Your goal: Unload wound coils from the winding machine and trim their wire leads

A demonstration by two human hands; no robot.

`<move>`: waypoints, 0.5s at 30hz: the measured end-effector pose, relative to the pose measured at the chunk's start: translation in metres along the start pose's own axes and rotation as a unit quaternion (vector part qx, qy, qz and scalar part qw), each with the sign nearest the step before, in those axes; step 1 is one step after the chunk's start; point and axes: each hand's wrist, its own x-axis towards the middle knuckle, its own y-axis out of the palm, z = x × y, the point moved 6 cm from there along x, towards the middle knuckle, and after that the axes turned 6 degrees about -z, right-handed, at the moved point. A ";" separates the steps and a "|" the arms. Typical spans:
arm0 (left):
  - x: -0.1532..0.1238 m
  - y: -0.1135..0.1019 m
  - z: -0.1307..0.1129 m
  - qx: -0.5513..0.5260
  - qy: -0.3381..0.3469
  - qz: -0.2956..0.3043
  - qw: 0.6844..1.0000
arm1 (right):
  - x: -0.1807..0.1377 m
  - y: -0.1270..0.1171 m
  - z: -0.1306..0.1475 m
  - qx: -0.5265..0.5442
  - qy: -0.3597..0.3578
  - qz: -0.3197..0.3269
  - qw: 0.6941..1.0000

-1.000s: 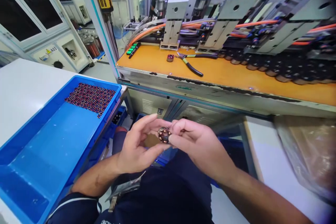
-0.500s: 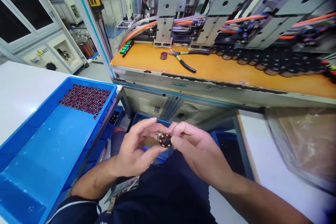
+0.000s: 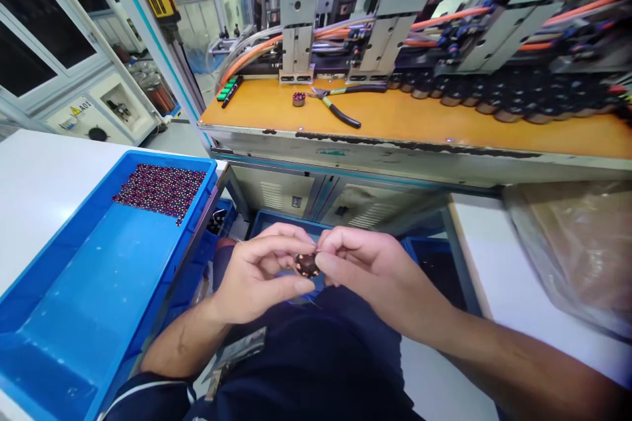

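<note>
A small round dark part with copper spots round its rim (image 3: 307,266) is held in front of my lap. My left hand (image 3: 264,270) curls round its left side, fingers behind and thumb below. At the right edge my right hand (image 3: 363,270) pinches with thumb and forefinger, and the thumb tip covers part of the rim. Whether a thin wire lies in that pinch is too small to tell. On the orange bench top, a similar small round part with a reddish top (image 3: 299,99) stands beside cutting pliers (image 3: 340,105) with black and green handles.
To the left, a blue tray (image 3: 64,237) on a white table holds many small dark red parts (image 3: 160,191). Machine fixtures (image 3: 297,33) and rows of black cylindrical parts (image 3: 513,99) stand along the bench. A plastic-wrapped brown package (image 3: 577,256) lies on the right-hand table.
My left fingers have closed in over the top of the round part, and the part has tilted slightly. My right hand stays at its right edge. The view has shifted a little.
</note>
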 end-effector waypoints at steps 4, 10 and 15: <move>-0.001 -0.001 0.005 -0.047 -0.048 -0.017 0.998 | 0.000 -0.008 -0.005 0.029 0.009 0.065 0.997; -0.003 0.001 0.002 -0.079 -0.088 0.010 0.993 | 0.005 -0.023 -0.006 -0.019 0.045 0.140 0.989; -0.005 0.002 0.001 -0.044 -0.108 0.023 0.993 | 0.004 -0.013 0.000 -0.025 0.067 0.112 0.991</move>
